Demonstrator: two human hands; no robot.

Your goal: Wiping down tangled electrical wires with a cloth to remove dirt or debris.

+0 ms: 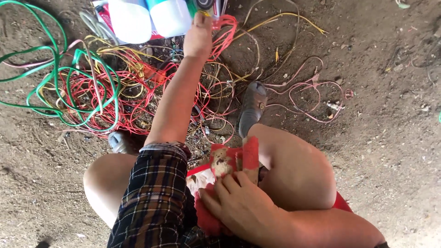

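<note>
My left hand (pixel 198 33) is stretched far forward over a tangle of red and yellow wires (pixel 138 92). It reaches the edge of two white plastic bottles (pixel 149 18) and a bunch of red wire (pixel 225 25). Its fingers curl away from me, so I cannot see what they touch. My right hand (pixel 241 206) lies in my lap between my knees, with its fingers pressed onto a red cloth (pixel 248 154) that has a bear picture on it. A plaid sleeve (pixel 154 197) covers my left upper arm.
A thick green cable (pixel 55 69) loops at the left over the wire pile. Thin pink wires (pixel 308 92) trail to the right on the dirt ground. My foot in a grey sandal (pixel 252 108) rests beside the wires.
</note>
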